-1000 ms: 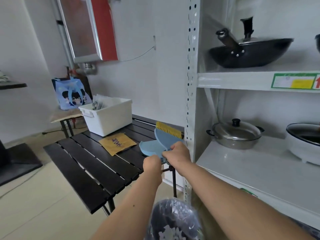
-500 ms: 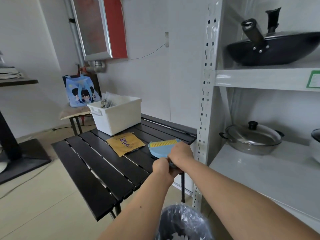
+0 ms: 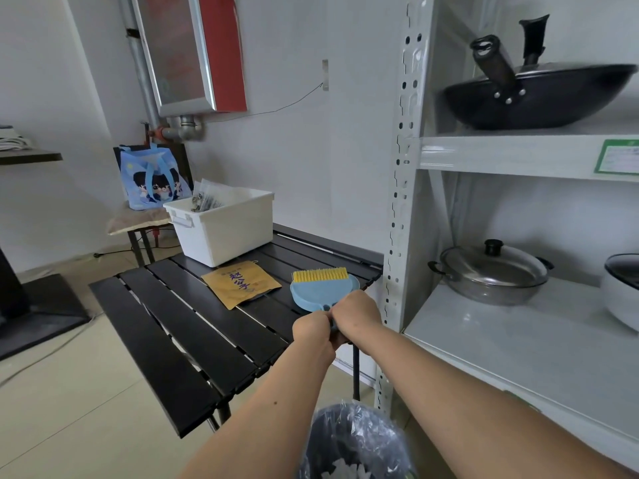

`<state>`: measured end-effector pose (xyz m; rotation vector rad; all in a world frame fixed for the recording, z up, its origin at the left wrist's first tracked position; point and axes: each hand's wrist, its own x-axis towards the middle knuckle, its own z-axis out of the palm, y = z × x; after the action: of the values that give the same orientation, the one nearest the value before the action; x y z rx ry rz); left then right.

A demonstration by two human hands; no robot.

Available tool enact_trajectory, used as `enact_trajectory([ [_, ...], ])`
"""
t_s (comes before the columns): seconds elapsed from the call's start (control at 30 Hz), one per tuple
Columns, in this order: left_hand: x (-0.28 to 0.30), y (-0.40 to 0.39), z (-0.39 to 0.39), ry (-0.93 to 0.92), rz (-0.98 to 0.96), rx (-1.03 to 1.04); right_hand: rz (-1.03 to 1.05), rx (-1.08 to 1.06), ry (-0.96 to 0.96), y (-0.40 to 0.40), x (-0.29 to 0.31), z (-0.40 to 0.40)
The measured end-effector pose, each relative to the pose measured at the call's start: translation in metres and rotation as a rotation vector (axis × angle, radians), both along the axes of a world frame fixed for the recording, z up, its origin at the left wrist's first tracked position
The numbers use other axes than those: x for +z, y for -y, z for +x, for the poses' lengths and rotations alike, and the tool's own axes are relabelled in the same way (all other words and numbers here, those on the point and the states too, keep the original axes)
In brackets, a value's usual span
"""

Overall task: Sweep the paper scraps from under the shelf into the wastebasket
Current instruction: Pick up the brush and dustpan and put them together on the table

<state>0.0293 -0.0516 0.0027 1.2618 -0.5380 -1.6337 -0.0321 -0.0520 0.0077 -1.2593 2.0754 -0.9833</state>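
Lowered since a second ago, the dustpan [image 3: 320, 294] and brush [image 3: 320, 274] now lie flat on the black table [image 3: 166, 323], where before they were held tilted above it. Nearest the camera, below both forearms, the lined wastebasket [image 3: 356, 444] is seen with white scraps [image 3: 340, 468] inside. Both fists, left hand [image 3: 311, 331] and right hand [image 3: 358, 314], are closed together around the handles at the table's near edge. Just left of the dustpan a yellow packet [image 3: 240, 285] printed with blue Chinese characters is laid. Beyond it a white bin [image 3: 224, 229] is set. Right of the hands, a lidded pot [image 3: 491, 271] is kept on the shelf [image 3: 518, 347]; a green label [image 3: 619, 160], unreadable, is stuck on the shelf edge above.
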Motion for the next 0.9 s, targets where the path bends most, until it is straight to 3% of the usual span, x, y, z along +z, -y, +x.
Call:
enact_trajectory([
  [0.27,0.003,-0.004,-0.001,-0.026,0.028,-0.016,0.006,0.029,0.060,-0.009,-0.004,-0.001],
  [0.5,0.002,-0.001,-0.006,-0.069,0.053,-0.007,-0.019,0.083,0.021,-0.019,-0.001,-0.007],
  [0.9,0.004,-0.004,-0.007,0.010,0.071,0.024,-0.041,0.145,-0.085,-0.025,-0.010,-0.010],
])
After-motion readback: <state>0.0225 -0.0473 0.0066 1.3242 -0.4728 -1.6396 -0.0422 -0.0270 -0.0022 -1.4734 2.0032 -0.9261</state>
